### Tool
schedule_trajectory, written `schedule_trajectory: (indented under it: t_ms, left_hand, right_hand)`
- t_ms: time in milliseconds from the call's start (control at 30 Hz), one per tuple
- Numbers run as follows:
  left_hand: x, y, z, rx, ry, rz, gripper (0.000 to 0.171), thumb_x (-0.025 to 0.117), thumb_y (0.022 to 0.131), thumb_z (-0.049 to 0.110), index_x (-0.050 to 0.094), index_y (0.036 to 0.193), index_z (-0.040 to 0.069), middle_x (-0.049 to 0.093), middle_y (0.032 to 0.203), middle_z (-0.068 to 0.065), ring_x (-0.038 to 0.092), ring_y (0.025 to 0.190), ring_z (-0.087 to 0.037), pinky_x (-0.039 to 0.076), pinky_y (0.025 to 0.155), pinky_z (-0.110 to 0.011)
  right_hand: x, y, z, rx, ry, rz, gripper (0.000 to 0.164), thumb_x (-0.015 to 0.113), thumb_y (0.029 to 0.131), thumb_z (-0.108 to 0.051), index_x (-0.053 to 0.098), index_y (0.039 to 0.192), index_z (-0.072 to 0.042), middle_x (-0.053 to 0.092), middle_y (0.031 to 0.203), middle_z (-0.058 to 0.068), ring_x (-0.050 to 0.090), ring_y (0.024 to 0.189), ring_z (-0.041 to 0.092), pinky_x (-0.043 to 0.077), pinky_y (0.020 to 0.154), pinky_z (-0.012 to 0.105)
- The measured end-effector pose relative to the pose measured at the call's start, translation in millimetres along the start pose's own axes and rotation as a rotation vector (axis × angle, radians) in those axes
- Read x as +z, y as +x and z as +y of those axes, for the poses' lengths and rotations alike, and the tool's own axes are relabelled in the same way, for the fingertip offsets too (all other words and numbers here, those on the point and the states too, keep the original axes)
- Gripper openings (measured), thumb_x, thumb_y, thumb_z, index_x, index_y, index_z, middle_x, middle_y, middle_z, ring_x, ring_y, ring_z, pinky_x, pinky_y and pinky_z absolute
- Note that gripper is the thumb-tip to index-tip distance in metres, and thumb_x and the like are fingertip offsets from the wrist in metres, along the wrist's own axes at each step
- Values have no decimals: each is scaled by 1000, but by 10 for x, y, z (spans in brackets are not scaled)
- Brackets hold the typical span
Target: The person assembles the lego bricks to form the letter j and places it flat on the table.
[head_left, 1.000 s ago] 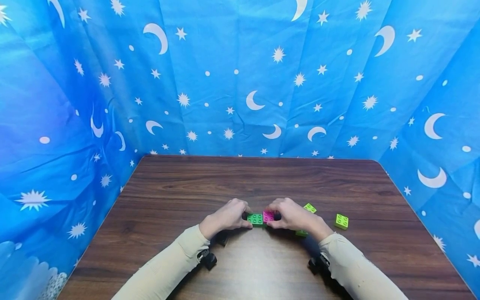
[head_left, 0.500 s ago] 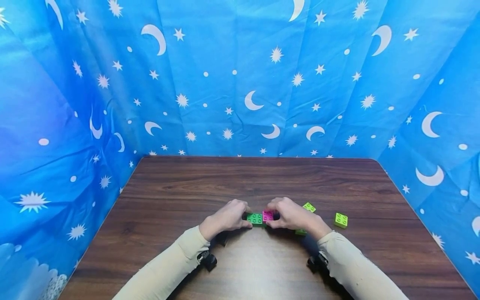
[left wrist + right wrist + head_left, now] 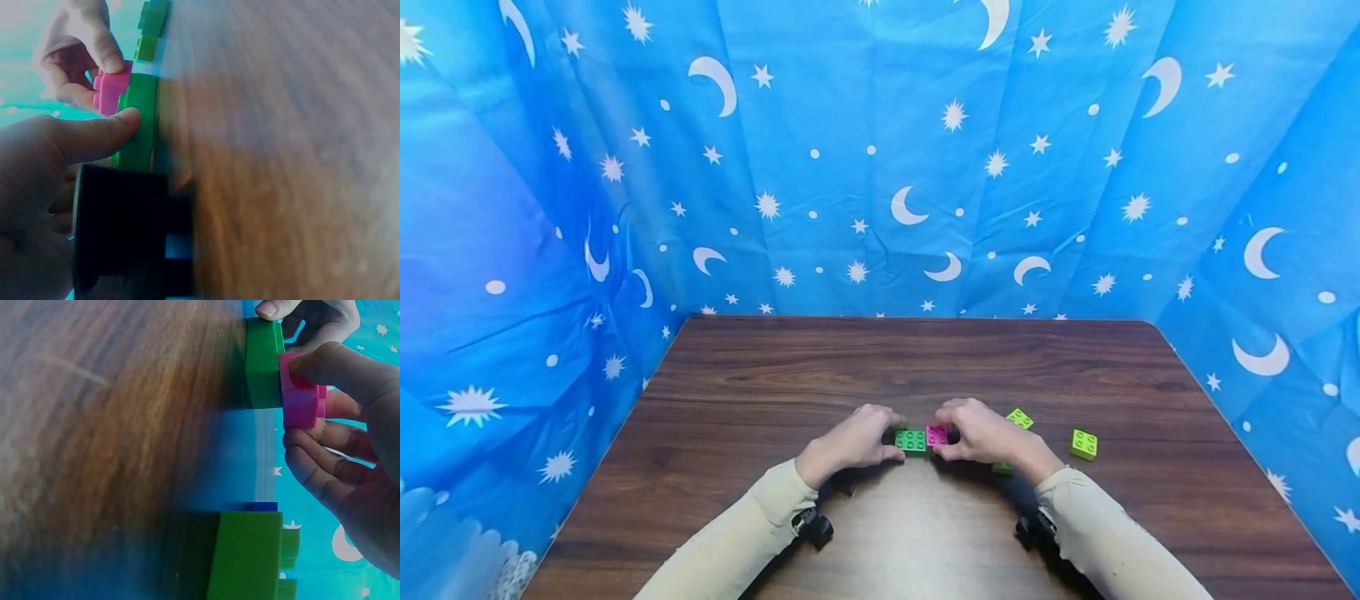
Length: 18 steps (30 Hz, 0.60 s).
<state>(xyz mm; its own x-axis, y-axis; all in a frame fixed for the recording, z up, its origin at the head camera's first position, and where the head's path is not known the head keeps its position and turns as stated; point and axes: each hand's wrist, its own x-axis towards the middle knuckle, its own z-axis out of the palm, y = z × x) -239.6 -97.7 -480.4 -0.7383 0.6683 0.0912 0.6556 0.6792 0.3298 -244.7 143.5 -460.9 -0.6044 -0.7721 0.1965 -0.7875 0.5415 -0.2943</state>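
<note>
A long green toy building brick (image 3: 911, 441) lies on the table between the hands. My left hand (image 3: 855, 435) holds its left end, the thumb against the near side, as the left wrist view shows on the green brick (image 3: 142, 119). A pink brick (image 3: 937, 435) sits on the studs at the green brick's right end and overhangs it. My right hand (image 3: 976, 430) pinches the pink brick (image 3: 300, 403) between thumb and fingers in the right wrist view. The other fingers of this hand curl loosely below it.
On the wooden table (image 3: 760, 358), a lime brick (image 3: 1019, 418) lies behind the right wrist and another lime brick (image 3: 1083, 444) further right. A green brick (image 3: 1002, 468) is partly hidden under the right forearm. A blue star-patterned cloth (image 3: 820, 183) surrounds the table.
My left hand's thumb and fingers have spread slightly and drawn back a little along the green brick. The right hand keeps its pinch on the pink brick; the head view has shifted slightly.
</note>
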Motion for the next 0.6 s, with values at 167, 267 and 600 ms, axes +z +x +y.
schedule_trajectory:
  t_ms: [167, 267, 600]
  left_hand:
    - [-38, -54, -40, -9, -8, 17, 53, 78, 82, 34, 65, 124, 4, 70, 115, -6, 65, 106, -18, 49, 94, -31]
    - [-62, -102, -77, -7, -16, 13, 54, 78, 81, 36, 65, 124, 6, 69, 117, -5, 64, 108, -18, 48, 96, -32]
    - [-202, -256, -133, 16, -103, 34, 55, 77, 82, 39, 65, 126, 8, 67, 122, -3, 62, 112, -17, 48, 96, -34]
  right_hand:
    - [-11, 2, -8, -2, 2, 4, 17, 76, 78, -23, 63, 84, -13, 52, 74, -6, 42, 64, 2, 38, 54, 17]
    - [-9, 9, -11, -4, -5, -4, 17, 76, 78, -23, 64, 86, -13, 53, 75, -6, 42, 64, 2, 38, 54, 17]
    - [4, 13, -15, 31, 9, -23, 18, 75, 80, -25, 62, 83, -13, 54, 74, -4, 42, 63, 3, 37, 53, 17]
